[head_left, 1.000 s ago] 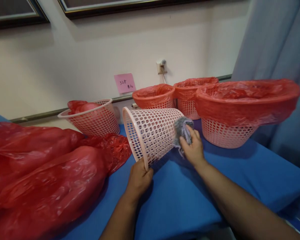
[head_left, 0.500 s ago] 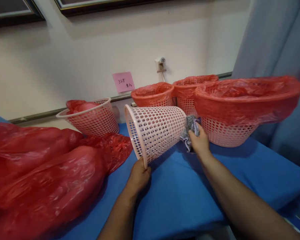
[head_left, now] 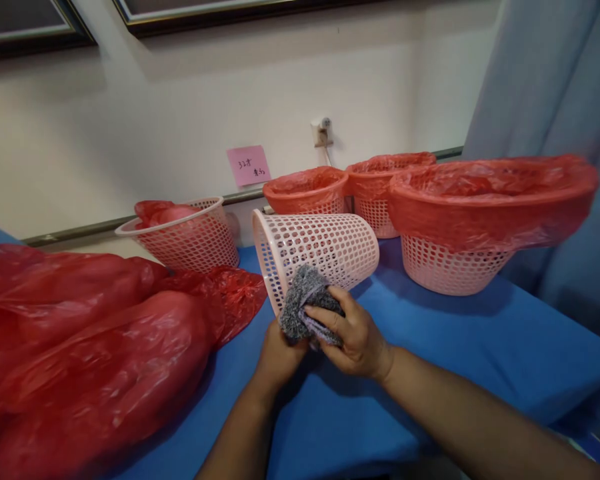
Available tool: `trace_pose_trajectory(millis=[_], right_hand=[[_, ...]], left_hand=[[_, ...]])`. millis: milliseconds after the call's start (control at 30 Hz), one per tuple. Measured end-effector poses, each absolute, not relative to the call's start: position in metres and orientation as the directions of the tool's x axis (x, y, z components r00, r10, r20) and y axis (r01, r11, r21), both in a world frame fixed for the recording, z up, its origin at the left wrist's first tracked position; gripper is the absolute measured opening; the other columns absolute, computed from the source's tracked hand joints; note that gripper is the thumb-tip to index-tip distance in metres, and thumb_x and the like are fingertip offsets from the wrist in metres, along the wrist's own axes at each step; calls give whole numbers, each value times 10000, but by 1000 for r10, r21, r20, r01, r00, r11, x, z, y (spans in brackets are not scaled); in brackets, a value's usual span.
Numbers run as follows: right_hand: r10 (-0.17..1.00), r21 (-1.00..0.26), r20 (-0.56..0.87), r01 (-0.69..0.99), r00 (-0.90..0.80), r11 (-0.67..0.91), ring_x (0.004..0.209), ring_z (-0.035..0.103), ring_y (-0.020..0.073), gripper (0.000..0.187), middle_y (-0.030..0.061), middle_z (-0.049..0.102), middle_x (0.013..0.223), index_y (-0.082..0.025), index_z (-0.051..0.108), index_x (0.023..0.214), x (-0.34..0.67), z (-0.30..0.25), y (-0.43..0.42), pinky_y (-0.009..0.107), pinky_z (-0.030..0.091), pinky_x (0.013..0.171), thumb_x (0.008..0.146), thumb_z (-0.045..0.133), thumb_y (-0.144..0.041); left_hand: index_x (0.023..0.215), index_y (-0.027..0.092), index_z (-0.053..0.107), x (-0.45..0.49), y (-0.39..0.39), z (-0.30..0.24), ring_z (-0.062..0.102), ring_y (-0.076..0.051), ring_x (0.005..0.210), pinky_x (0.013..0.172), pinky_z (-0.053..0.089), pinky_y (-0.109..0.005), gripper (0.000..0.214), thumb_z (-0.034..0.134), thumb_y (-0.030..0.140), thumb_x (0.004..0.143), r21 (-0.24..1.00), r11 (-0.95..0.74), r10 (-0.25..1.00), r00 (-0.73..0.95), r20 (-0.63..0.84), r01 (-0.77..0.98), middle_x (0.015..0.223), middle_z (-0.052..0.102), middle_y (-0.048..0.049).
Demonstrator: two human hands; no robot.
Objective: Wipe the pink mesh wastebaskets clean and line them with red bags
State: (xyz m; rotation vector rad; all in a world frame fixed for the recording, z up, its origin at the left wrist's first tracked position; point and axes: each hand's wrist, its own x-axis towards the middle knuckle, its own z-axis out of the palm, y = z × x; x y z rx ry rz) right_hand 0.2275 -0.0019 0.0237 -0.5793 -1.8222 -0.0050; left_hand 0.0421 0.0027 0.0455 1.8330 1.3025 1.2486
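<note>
Pink, perforated, tapered plastic basket (head_left: 330, 243) is lying sideways over blue-covered tabletop (head_left: 445, 347), probably light, stiff, best held by rim, where left hand (head_left: 280, 353) is gripping, right hand (head_left: 357, 337) clutching crumpled gray cloth (head_left: 300, 300).

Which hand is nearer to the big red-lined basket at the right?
Right. The right hand is left of that big basket; the left hand is farther left.

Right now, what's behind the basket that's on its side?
Behind the sideways basket is a red-lined basket. Its red top shows, but its bottom is covered, so I can't see it.
</note>
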Motion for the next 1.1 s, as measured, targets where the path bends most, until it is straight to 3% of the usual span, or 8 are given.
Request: trace_pose_trajectory(millis=[133, 233, 433, 567, 733, 867, 967, 1100], right_hand=[[425, -322, 882, 399, -203, 859, 1281, 607, 300, 584, 147, 480, 1474, -248, 593, 1432, 230, 19, 8, 471, 585, 1051, 852, 631, -188], [555, -522, 828, 471, 79, 711, 1347, 569, 311, 532, 150, 522, 1454, -242, 618, 1412, 240, 15, 27, 519, 507, 1141, 881, 601, -214], [721, -935, 346, 157, 601, 318, 1098, 673, 276, 544, 107, 710, 1180, -193, 642, 1357, 283, 2, 82, 538, 527, 1081, 840, 620, -364], [711, -831, 557, 290, 430, 475, 1225, 638, 287, 533, 129, 670, 1298, -207, 618, 1397, 273, 11, 60, 532, 499, 1126, 881, 627, -343], [439, -364, 878, 332, -189, 870, 1368, 562, 291, 606, 140, 482, 1517, -267, 540, 1492, 233, 24, -2, 468, 535, 1113, 895, 639, -233], [480, -405, 873, 419, -88, 813, 1384, 550, 302, 562, 152, 488, 1506, -241, 588, 1449, 236, 21, 9, 484, 510, 1139, 889, 625, -216], [661, -757, 647, 426, 379, 496, 1291, 614, 319, 529, 162, 600, 1385, -200, 640, 1384, 264, 11, 52, 545, 498, 1126, 863, 627, -286], [796, -981, 93, -81, 598, 175, 980, 729, 299, 509, 123, 746, 1092, -144, 687, 1243, 295, -3, 96, 521, 599, 935, 800, 614, -384]], left_hand=[[1041, 156, 781, 36, 0, 51, 742, -247, 948, 872, 602, -332, 280, 737, 299, 804, 829, -441, 892, 66, 447, 345, 1009, 807, -72], [1097, 163, 789, 34, -1, 48, 747, -264, 1016, 956, 582, -376, 292, 673, 247, 842, 789, -446, 882, 60, 467, 423, 1085, 807, -84], [1171, 178, 780, 36, 0, 37, 735, -286, 1084, 1009, 572, -421, 534, 565, 84, 691, 670, -509, 843, 153, 516, 541, 1163, 791, -78], [1193, 184, 768, 37, 4, 34, 723, -287, 1134, 1069, 551, -448, 584, 529, 63, 675, 693, -505, 848, 147, 509, 515, 1200, 782, -80], [1038, 205, 800, 41, 3, 34, 731, -278, 1068, 969, 602, -376, 322, 629, 155, 770, 730, -470, 880, 197, 432, 496, 1078, 810, -76], [1011, 210, 808, 40, 3, 37, 729, -274, 1050, 987, 593, -379, 360, 601, 122, 730, 767, -405, 914, 184, 363, 498, 1052, 817, -54], [1069, 191, 810, 38, 6, 38, 713, -283, 1116, 1063, 551, -432, 520, 521, 61, 656, 765, -410, 912, 196, 361, 497, 1130, 804, -60], [1129, 196, 802, 36, 9, 35, 700, -294, 1167, 1106, 520, -465, 597, 506, 46, 633, 745, -420, 907, 208, 366, 519, 1203, 786, -68]])
